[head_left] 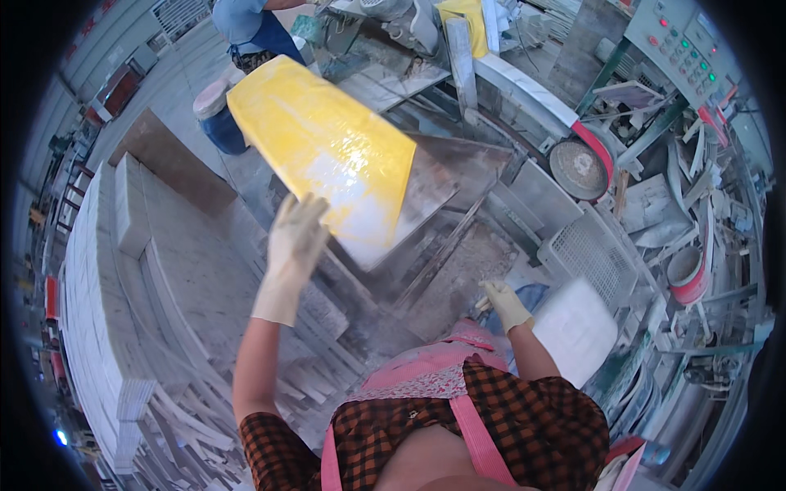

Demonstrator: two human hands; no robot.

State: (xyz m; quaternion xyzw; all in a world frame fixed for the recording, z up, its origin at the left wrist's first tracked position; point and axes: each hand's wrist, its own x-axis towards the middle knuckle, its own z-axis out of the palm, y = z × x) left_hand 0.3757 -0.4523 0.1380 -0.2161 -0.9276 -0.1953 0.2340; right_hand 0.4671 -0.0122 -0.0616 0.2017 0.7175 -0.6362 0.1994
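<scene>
A wet, glossy yellow sheet-like panel [323,139], whitish at its near end, lies tilted on a worn flat stand [438,192] in front of me. My left hand [299,233], in a cream glove, is at the panel's near left edge. Its fingers are stretched out and slightly blurred, and they seem to touch or hover over that edge. Low on the right, by my pink apron [471,348], is my right hand [508,303], also gloved. Its fingers are curled together; whatever they hold, if anything, does not show. A white rounded board [577,331] is beside that wrist.
Stacked pale slabs [188,262] fill the left side, with thin strips below. A blue bucket [221,131] and a person in a blue apron [258,37] are beyond the panel. At right are a grey perforated crate [594,254], red-rimmed machinery [581,164] and a control panel [684,49].
</scene>
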